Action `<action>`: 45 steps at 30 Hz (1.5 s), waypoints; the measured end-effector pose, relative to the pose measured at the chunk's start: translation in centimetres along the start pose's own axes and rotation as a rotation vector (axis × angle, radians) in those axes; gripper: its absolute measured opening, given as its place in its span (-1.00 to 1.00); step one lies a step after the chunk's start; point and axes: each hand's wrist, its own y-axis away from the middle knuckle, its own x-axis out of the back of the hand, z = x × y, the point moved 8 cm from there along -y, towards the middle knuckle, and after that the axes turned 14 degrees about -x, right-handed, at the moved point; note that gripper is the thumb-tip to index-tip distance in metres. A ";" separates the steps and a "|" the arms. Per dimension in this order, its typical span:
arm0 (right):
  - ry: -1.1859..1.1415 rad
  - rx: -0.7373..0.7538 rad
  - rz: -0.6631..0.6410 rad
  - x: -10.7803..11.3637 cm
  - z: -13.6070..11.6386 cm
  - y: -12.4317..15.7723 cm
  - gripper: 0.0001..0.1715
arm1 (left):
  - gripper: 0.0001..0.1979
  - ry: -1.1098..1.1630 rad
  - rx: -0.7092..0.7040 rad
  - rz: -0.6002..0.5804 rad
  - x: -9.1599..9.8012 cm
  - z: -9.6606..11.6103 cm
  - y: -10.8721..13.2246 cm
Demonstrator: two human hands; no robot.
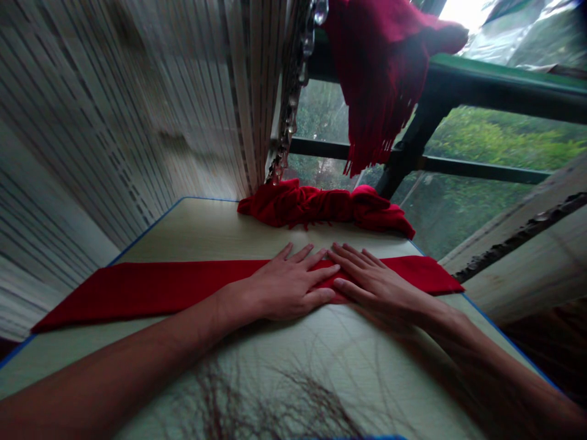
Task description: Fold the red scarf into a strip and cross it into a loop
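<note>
A red scarf (160,287), folded into a long flat band, lies across the table from the left edge to the right edge. My left hand (293,284) rests palm down on its middle with fingers spread. Beside it, my right hand (367,275) also lies flat on the band, fingers stretched out. The fingertips of the two hands meet or overlap near the centre, hiding part of the cloth. Neither hand grips anything.
Bunched red cloth (316,206) lies at the table's far edge. A fringed red scarf (376,73) hangs over the green window frame (504,79). Striped curtain (137,110) borders the left. The pale table (197,226) has blue edging. Loose hair hangs in the foreground.
</note>
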 end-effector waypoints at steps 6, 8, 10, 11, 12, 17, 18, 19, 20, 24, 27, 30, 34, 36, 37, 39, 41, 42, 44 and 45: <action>0.020 -0.010 -0.013 -0.1 0.1 0.0 -0.16 | -0.15 0.002 0.034 0.001 -0.4 -0.4 -0.1; 0.012 -0.013 -0.011 0.0 0.0 0.0 -0.15 | -0.15 0.002 0.035 -0.010 -0.3 -0.3 -0.1; 0.002 -0.011 -0.010 0.1 -0.1 0.0 -0.15 | -0.17 0.006 0.026 -0.019 -0.2 -0.2 -0.1; -0.002 -0.008 -0.012 0.1 -0.2 0.0 -0.14 | -0.18 0.008 0.020 -0.022 -0.2 -0.1 -0.1; -0.004 -0.006 -0.015 0.2 -0.2 0.1 -0.14 | -0.19 0.010 0.014 -0.023 -0.1 0.0 0.0; -0.001 -0.010 -0.027 0.2 -0.4 0.1 -0.12 | -0.21 0.006 -0.003 -0.021 -0.1 0.0 0.1; 0.004 -0.013 -0.031 0.2 -0.4 0.1 -0.11 | -0.21 0.008 -0.003 -0.019 0.0 0.0 0.1; 0.007 -0.015 -0.035 0.2 -0.4 0.1 -0.10 | -0.21 0.013 -0.004 -0.018 0.0 0.0 0.1; 0.009 -0.016 -0.038 0.2 -0.4 0.1 -0.09 | -0.23 0.020 -0.004 -0.018 0.0 0.0 0.0; 0.006 -0.015 -0.046 0.3 -0.5 0.1 -0.08 | -0.33 0.045 0.008 -0.028 -0.2 -0.1 -0.2; 0.004 -0.018 -0.044 0.3 -0.4 0.1 -0.08 | -0.34 0.024 -0.003 -0.013 -0.3 -0.2 -0.3; 0.000 -0.015 -0.037 0.3 -0.4 0.1 -0.09 | -0.33 0.008 -0.013 0.005 -0.4 -0.2 -0.2; -0.001 -0.011 -0.039 0.2 -0.4 0.0 -0.08 | -0.32 0.013 -0.006 -0.002 -0.5 -0.3 -0.1; -0.006 -0.013 -0.032 0.3 -0.4 0.0 -0.09 | -0.31 0.014 -0.006 -0.003 -0.5 -0.3 -0.1; -0.008 -0.014 -0.030 0.3 -0.4 0.0 -0.10 | -0.31 0.014 -0.009 -0.002 -0.5 -0.3 -0.1; -0.009 -0.018 -0.031 0.3 -0.4 0.0 -0.10 | -0.30 0.011 -0.014 -0.001 -0.5 -0.2 -0.2; -0.010 -0.020 -0.035 0.3 -0.4 0.0 -0.09 | -0.31 0.005 -0.016 -0.002 -0.4 -0.2 -0.2; -0.011 -0.021 -0.038 0.3 -0.4 0.0 -0.09 | -0.31 0.002 -0.014 -0.001 -0.4 -0.2 -0.2; -0.012 -0.024 -0.045 0.3 -0.4 0.1 -0.08 | -0.31 -0.004 -0.010 0.002 -0.3 -0.2 -0.1; -0.014 -0.025 -0.048 0.3 -0.4 0.1 -0.07 | -0.32 -0.005 -0.011 0.004 -0.3 -0.2 -0.1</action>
